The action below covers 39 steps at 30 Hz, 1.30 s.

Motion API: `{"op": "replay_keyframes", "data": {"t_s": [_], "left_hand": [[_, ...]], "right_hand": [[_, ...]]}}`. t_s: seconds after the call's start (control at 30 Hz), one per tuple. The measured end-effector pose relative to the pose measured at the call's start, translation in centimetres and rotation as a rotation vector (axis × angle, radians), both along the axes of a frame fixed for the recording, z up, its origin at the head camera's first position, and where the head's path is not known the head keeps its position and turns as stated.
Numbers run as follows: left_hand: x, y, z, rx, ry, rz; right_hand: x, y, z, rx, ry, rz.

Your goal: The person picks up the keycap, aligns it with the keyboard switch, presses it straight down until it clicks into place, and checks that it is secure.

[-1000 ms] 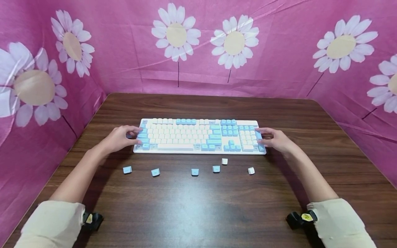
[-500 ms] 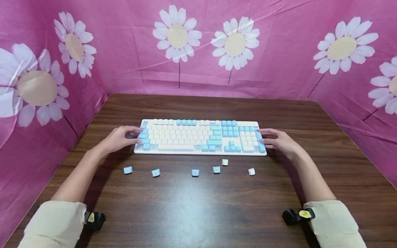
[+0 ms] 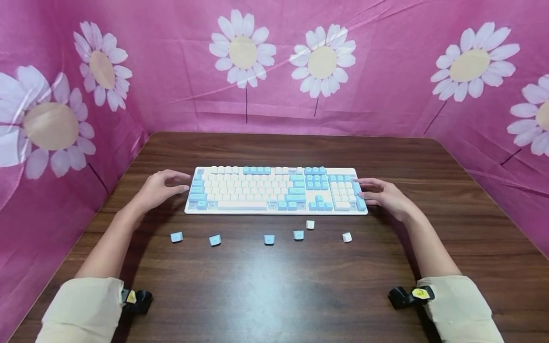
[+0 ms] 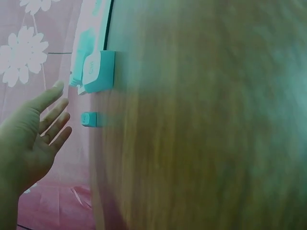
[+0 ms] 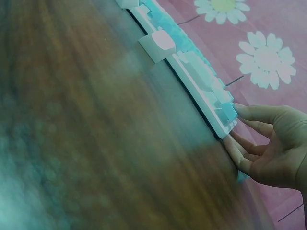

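Observation:
A white and light-blue keyboard (image 3: 257, 190) lies on the brown wooden table, with bare key sockets along its front and back rows. My left hand (image 3: 157, 190) is just off its left end, thumb and fingers spread apart and holding nothing. In the left wrist view that hand (image 4: 31, 139) hangs open beside a blue keycap (image 4: 99, 72). At the keyboard's right end, my right hand (image 3: 388, 197) touches the edge with thumb and fairly straight fingertips. The right wrist view shows this hand (image 5: 278, 148) at the keyboard's corner (image 5: 223, 115).
In front of the keyboard lie several loose blue keycaps (image 3: 269, 239). Two white ones, a nearer-to-keyboard keycap (image 3: 310, 224) and a farther-right keycap (image 3: 347, 237), lie among them. A pink flowered cloth (image 3: 283, 105) hangs behind and beside the table (image 3: 257, 295).
My left hand has let go of the keyboard's left end and drawn back slightly leftward. The right hand's fingers have shifted slightly outward at the right end. Keyboard and loose keycaps stay put.

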<state>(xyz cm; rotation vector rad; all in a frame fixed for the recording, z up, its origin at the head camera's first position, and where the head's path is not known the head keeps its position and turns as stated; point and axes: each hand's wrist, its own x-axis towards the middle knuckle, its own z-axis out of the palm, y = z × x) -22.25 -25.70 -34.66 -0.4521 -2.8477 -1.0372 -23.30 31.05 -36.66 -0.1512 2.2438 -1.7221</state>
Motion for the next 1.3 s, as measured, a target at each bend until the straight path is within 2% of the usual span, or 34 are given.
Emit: {"op": "replay_keyframes", "data": {"t_s": [0.13, 0.43, 0.8, 1.03, 1.3], "left_hand": [[0.0, -0.7, -0.5, 0.019, 0.02, 0.018], [0.1, -1.9, -1.5, 0.035, -0.011, 0.035], [-0.3, -2.7, -2.9, -0.013, 0.018, 0.041], [-0.4, -2.6, -3.1, -0.023, 0.039, 0.019], [-0.3, -2.6, -2.9, -0.034, 0.012, 0.015]], "right_hand": [[0.0, 0.0, -0.1, -0.004, 0.005, 0.004], [0.2, 0.0, 0.0, 0.004, 0.008, -0.009], [0.2, 0.0, -0.1, -0.015, 0.011, -0.004], [0.2, 0.0, -0.1, -0.012, 0.007, -0.004], [0.2, 0.0, -0.1, -0.012, 0.006, 0.001]]}}
